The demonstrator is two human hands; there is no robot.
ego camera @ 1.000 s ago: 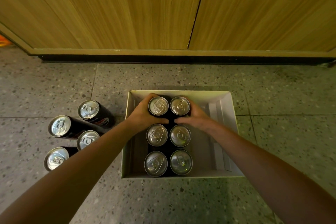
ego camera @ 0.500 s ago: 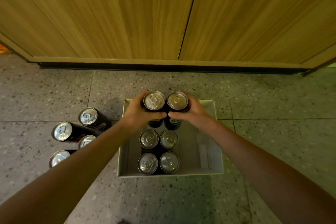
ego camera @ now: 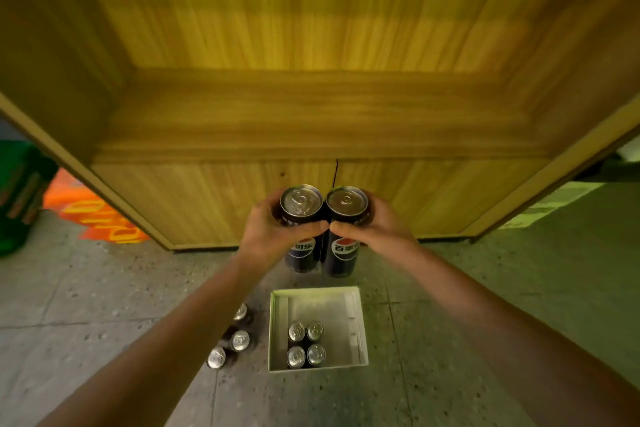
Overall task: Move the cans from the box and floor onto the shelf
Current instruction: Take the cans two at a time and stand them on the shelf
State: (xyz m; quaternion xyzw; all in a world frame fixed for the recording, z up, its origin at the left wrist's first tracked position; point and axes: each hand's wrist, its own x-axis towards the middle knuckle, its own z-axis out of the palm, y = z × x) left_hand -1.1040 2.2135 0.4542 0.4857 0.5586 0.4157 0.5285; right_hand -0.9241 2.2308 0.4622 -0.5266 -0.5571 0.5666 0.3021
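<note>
My left hand [ego camera: 266, 232] grips a tall black can [ego camera: 300, 218] and my right hand [ego camera: 381, 227] grips a second black can [ego camera: 346, 222]. Both cans are upright, side by side and touching, held high above the floor in front of the wooden cabinet. The wooden shelf [ego camera: 311, 118] lies just beyond and above them and has nothing on it. Far below, the white box [ego camera: 346, 302] on the floor holds several cans [ego camera: 306, 343]. More cans [ego camera: 239, 340] stand on the floor left of the box, partly hidden by my left forearm.
Closed wooden cabinet doors [ego camera: 242, 198] sit under the shelf. The shelf recess has wooden side walls and a back panel. A green crate [ego camera: 17, 191] and an orange floor mat [ego camera: 90, 215] lie at the left. The floor is grey speckled tile.
Both hands have lifted their two cans out of the box and up to the height of the shelf edge. My view has risen, so the box and floor cans look smaller and lower.
</note>
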